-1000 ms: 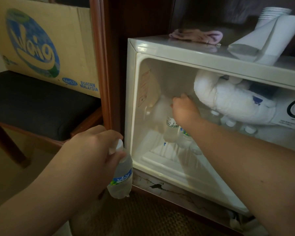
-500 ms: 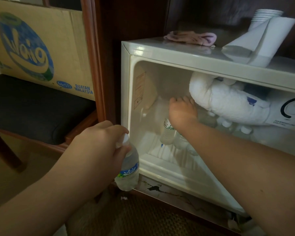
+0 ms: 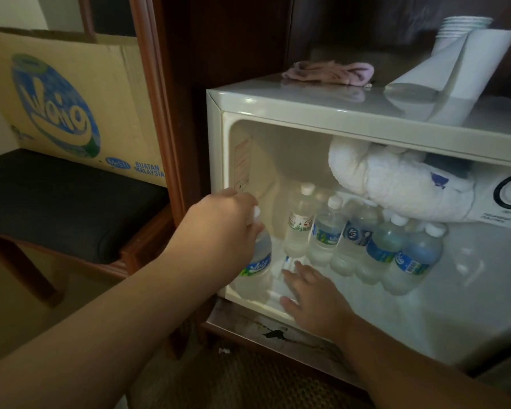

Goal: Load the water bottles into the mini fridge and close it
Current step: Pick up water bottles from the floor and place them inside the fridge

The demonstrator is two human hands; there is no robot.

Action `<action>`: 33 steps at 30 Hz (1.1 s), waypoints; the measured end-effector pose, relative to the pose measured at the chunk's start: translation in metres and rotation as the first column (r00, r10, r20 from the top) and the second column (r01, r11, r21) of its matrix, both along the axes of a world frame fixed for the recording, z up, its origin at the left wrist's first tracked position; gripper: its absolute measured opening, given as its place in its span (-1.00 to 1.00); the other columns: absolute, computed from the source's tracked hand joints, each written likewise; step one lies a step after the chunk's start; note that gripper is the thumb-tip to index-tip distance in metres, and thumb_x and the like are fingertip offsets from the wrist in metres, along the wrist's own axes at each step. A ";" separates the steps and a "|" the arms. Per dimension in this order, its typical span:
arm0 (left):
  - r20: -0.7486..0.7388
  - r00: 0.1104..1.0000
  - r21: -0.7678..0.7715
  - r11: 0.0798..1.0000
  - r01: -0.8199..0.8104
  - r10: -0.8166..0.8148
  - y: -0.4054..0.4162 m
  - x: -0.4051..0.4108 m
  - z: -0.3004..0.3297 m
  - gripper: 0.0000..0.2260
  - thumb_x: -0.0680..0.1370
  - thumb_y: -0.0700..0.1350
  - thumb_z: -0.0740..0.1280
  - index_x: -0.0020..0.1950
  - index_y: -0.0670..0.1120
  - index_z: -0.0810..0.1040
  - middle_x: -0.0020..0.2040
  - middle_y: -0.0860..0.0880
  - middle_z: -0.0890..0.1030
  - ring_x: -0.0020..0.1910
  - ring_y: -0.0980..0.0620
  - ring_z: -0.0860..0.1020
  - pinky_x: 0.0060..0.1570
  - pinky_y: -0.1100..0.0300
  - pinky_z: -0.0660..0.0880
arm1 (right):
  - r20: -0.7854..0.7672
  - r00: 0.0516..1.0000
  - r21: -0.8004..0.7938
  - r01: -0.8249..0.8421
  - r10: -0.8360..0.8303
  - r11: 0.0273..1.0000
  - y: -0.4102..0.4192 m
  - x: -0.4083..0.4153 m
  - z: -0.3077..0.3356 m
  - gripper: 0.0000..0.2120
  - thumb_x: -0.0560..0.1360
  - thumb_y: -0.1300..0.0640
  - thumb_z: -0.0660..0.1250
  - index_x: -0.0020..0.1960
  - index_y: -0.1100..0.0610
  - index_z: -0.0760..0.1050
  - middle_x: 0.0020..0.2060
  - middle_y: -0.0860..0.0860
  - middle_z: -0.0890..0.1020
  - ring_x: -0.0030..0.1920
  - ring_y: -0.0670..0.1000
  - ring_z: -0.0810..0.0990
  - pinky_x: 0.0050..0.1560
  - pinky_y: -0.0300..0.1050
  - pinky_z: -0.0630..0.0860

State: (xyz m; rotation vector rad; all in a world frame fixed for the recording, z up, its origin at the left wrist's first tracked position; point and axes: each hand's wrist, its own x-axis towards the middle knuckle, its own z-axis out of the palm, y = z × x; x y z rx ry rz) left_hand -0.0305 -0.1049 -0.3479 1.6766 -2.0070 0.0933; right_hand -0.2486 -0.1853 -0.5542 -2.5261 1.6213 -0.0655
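Clear plastic water bottle (image 3: 258, 262) with a blue label sits upright at the mini fridge's (image 3: 307, 109) front left corner, the left hand (image 3: 219, 231) wrapped around its neck. Beside it, the right hand (image 3: 313, 299) rests empty, fingers (image 3: 289, 274) spread, near a row of bottles (image 3: 363, 240).

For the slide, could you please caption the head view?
Left hand sets a water bottle into the open mini fridge beside a row of bottles; right hand empty.
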 end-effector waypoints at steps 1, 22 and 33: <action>0.011 1.000 0.003 1.000 0.008 -0.008 -0.008 -0.003 0.000 -0.85 0.61 -0.05 0.36 0.12 -0.08 0.61 0.00 -0.01 0.60 -0.03 -0.01 0.60 0.03 0.09 0.60 | -0.030 1.000 0.062 0.009 -0.007 0.998 0.002 -0.004 -0.013 -0.35 0.61 -0.33 -0.04 0.63 -0.16 -0.04 0.64 0.06 -0.01 0.62 0.12 -0.03 0.58 0.11 0.01; 0.300 0.954 0.275 0.958 -0.084 -0.003 -0.175 -0.071 -0.033 -0.86 0.59 -0.26 0.34 0.13 -0.21 0.61 0.04 -0.16 0.66 -0.03 -0.13 0.63 -0.17 0.13 0.47 | 0.030 0.996 0.032 0.087 -0.088 0.996 0.010 -0.012 -0.048 -0.38 0.58 -0.44 -0.27 0.59 -0.30 -0.26 0.62 -0.06 -0.24 0.59 0.00 -0.36 0.56 0.20 -0.26; 0.212 0.975 0.323 0.938 -0.130 0.062 -0.198 -0.084 -0.021 -0.80 0.60 -0.16 0.32 0.13 -0.24 0.62 -0.20 -0.12 0.50 -0.10 -0.16 0.55 -0.11 0.11 0.46 | 0.018 0.997 0.020 0.079 -0.080 0.997 0.010 -0.012 -0.050 -0.37 0.58 -0.43 -0.27 0.59 -0.29 -0.28 0.62 -0.04 -0.24 0.59 0.02 -0.36 0.57 0.21 -0.24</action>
